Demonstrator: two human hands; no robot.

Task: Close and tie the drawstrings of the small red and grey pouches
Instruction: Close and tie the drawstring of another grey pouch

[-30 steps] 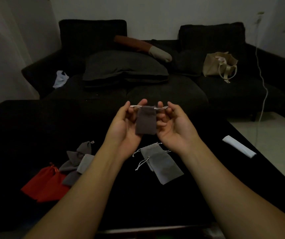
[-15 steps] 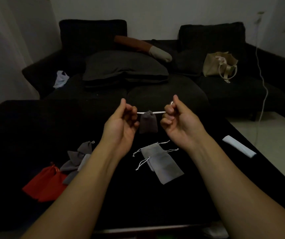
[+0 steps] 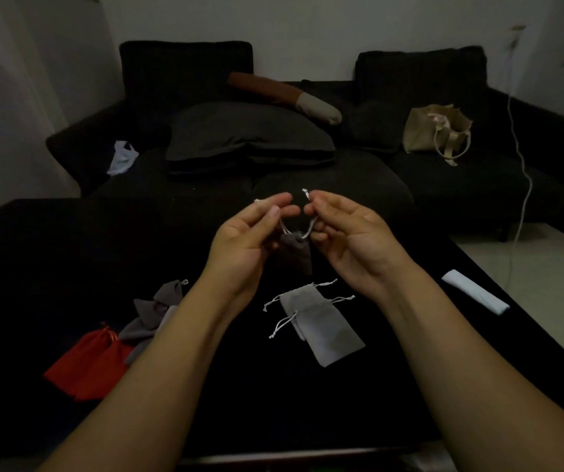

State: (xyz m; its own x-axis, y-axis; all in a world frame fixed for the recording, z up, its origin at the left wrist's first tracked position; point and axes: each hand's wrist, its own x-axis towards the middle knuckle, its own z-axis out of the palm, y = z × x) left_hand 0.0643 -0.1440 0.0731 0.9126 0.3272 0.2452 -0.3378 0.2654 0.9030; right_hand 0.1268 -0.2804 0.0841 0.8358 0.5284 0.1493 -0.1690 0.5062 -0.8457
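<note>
Dim room; black sofa [image 3: 308, 185] against white wall [image 3: 308, 25].

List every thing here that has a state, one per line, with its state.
dark grey pouch: cinched shut, hanging from its strings, not yet knotted
left hand: pinching the left string
right hand: pinching the right string
light grey pouches: lying flat on the table, strings loose
red pouches: lying on the table, necks gathered
beige tote bag: upright, mouth open
</note>
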